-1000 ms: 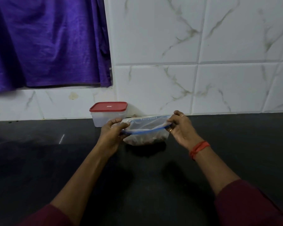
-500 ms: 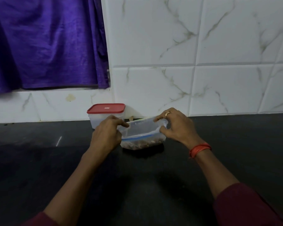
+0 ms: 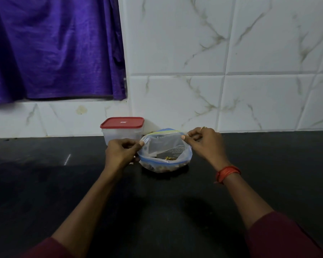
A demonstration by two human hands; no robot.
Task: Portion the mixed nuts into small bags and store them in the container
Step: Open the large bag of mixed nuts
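Standing on the counter [image 3: 45, 183], the zip bag [image 3: 165, 151] of nuts [image 3: 168, 158] is pinched wide open by left hand [image 3: 119, 153] and right hand [image 3: 205, 142].

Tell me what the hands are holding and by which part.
Both hold the zip bag of nuts by its open mouth: the left hand pinches the rim's left end, the right hand its right end. Its base sits on the counter.

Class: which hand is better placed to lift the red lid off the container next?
Probably the left hand: the container stands just behind it, while the right hand pinches the bag on the opposite side.
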